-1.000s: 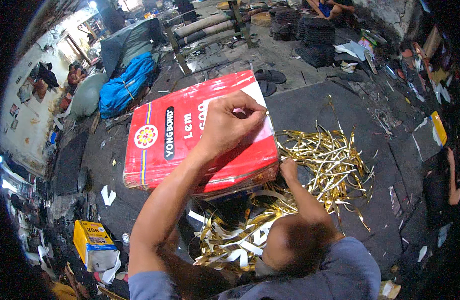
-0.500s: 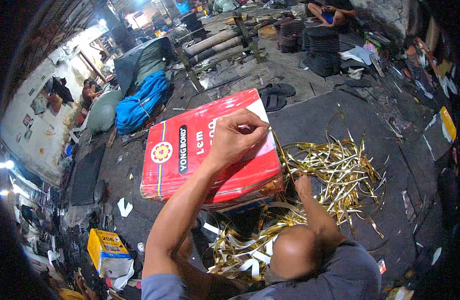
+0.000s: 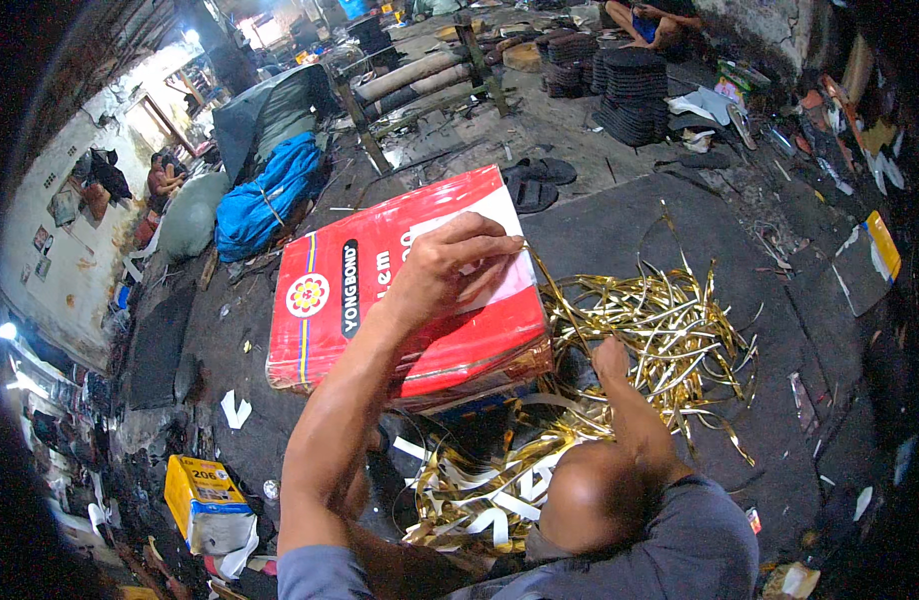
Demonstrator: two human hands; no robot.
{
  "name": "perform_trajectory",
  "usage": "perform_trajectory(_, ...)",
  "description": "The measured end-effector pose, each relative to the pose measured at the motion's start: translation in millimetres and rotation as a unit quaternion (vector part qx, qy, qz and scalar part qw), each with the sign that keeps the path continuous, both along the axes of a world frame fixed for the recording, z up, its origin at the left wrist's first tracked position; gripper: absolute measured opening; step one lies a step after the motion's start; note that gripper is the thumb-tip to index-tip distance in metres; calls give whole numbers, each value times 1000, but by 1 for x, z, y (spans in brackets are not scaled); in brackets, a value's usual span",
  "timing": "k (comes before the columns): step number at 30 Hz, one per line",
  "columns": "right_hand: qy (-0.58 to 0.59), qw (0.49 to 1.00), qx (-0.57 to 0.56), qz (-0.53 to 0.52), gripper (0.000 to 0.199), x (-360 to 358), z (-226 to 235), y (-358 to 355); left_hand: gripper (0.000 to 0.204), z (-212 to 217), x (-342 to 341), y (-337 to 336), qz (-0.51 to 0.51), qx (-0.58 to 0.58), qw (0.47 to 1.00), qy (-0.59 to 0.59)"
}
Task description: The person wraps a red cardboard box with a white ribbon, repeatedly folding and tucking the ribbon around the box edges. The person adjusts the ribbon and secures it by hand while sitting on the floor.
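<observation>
A large red carton (image 3: 325,355) with a shiny, taped surface stands in front of me. Over its top my left hand (image 3: 455,268) is closed in a pinch on one end of a narrow gold strip (image 3: 542,268). The strip slants down past the carton's right edge to my right hand (image 3: 610,360), which is closed around it. A pale white and pink area (image 3: 512,285) shows on the carton top beneath my left fingers. Beside my right hand lies a tangled heap of gold strips (image 3: 685,335), and more gold and white strips (image 3: 480,500) lie close to my body.
At lower left stands a yellow, white and blue box (image 3: 208,500). Dark sandals (image 3: 538,185) lie beyond the carton. A blue tarp bundle (image 3: 270,195), rolls on a frame (image 3: 415,80) and stacked dark pieces (image 3: 630,95) are farther off. Another person (image 3: 655,25) sits at the far right.
The whole view has shifted slightly, so the carton and heap appear a little farther left. My left fingers look flatter over the carton. Both hands still hold the gold strip.
</observation>
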State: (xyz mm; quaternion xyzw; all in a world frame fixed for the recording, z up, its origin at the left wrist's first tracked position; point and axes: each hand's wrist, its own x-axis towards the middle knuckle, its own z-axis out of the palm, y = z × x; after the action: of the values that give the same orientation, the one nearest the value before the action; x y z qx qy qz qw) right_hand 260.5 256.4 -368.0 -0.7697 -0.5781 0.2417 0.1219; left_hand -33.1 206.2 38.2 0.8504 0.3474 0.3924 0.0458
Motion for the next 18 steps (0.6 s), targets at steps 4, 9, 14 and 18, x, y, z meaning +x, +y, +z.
perform_trajectory(4,-26,999,10,32,27,38,-32,20,27,5,11,11,-23,33,999,5)
perform_trajectory(9,-6,1000,6,-6,25,6,-11,9,27,-3,-3,-1,20,53,998,15)
perform_trajectory(14,-142,982,38,117,25,52,-60,14,26,-3,7,-1,27,32,999,17)
perform_trajectory(18,-193,970,132,65,22,73,-66,10,38,-9,1,4,34,142,982,117)
